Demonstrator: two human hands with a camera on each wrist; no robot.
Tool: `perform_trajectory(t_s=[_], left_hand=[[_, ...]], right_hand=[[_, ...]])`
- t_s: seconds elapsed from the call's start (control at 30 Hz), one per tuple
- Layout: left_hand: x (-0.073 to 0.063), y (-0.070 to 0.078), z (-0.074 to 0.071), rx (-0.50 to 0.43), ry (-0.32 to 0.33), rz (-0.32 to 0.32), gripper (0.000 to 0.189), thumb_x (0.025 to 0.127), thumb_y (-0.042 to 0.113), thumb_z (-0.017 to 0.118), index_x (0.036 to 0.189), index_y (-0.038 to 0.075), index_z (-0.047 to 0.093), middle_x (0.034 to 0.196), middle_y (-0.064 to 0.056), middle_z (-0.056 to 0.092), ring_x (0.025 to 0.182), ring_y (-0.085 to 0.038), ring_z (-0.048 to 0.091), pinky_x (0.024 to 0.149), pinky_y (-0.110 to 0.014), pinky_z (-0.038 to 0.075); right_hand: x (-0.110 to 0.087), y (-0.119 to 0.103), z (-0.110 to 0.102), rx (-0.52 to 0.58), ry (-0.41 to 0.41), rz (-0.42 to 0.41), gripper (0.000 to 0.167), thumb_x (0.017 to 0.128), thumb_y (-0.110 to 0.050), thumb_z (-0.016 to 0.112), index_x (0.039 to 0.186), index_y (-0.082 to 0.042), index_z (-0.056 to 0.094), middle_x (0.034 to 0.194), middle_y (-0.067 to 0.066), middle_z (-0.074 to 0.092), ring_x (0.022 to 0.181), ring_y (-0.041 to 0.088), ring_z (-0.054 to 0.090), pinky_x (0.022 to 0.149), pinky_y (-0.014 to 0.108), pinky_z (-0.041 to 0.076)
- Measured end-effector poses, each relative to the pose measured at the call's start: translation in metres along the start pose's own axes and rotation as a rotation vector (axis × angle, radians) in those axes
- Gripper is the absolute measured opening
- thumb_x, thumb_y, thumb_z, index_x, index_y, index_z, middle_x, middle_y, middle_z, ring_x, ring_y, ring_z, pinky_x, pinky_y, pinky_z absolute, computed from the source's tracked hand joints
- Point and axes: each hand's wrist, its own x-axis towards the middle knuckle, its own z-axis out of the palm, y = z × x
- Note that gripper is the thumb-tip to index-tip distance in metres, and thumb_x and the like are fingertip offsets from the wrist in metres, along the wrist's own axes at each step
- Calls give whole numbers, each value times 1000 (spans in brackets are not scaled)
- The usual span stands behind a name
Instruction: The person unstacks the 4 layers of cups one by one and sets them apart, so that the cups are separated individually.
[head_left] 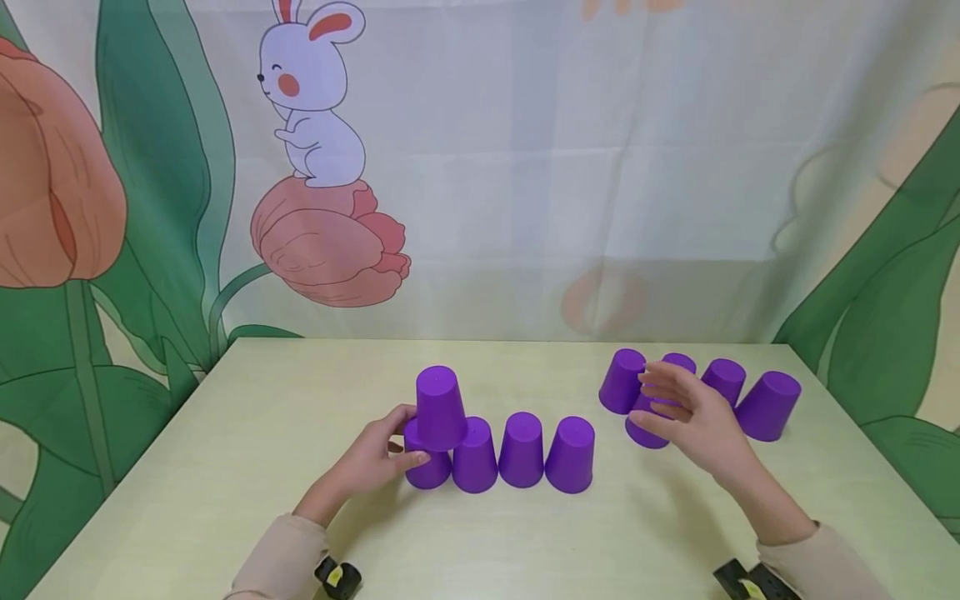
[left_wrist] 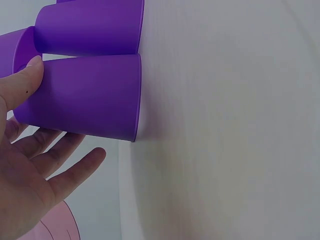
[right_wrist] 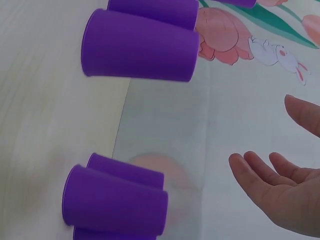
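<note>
Four-fingered spread and thumb of my left hand (head_left: 371, 454) straddle the left end of a row of upside-down purple cups. One purple cup (head_left: 440, 408) stands upside down on top, over the two leftmost cups. In the left wrist view the thumb (left_wrist: 27, 82) lies at the upper cup's rim, against the leftmost lower cup (left_wrist: 85, 97), and the other fingers pass behind that cup. My right hand (head_left: 693, 417) hovers before a loose group of purple cups (head_left: 768, 407) at the right, fingers apart. In the right wrist view that hand (right_wrist: 285, 190) holds nothing.
The row continues rightward with further cups (head_left: 570, 454) side by side. More upside-down cups (head_left: 622, 382) stand near the table's back right, partly hidden by the right hand. A printed curtain (head_left: 570, 167) hangs behind the pale table (head_left: 480, 550).
</note>
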Motion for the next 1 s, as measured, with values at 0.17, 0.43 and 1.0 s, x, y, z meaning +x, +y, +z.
perform_trajectory(t_s=[0.17,0.43,1.0], left_hand=[[-1,0,0,5,-2,-11,49,83,11,67,127,6,44,111,-6,59,96,-22,56,78,-37,47],[0,0,0,-4,0,8,49,83,11,66,126,6,45,110,-7,59,96,-22,56,78,-38,47],[0,3,0,-4,-2,-5,50,83,10,66,127,5,44,112,-8,58,97,-23,56,78,-38,47]], right_hand=[[2,-7,13,56,-12,-38,59,80,-20,71,129,-2,43,124,16,52,111,30,53,90,34,43],[7,-13,30,111,-43,-102,57,78,-13,72,127,-1,45,121,17,54,109,30,54,89,32,44],[17,-29,68,206,-126,-186,56,77,-10,73,126,-3,48,119,15,56,110,29,53,90,35,44]])
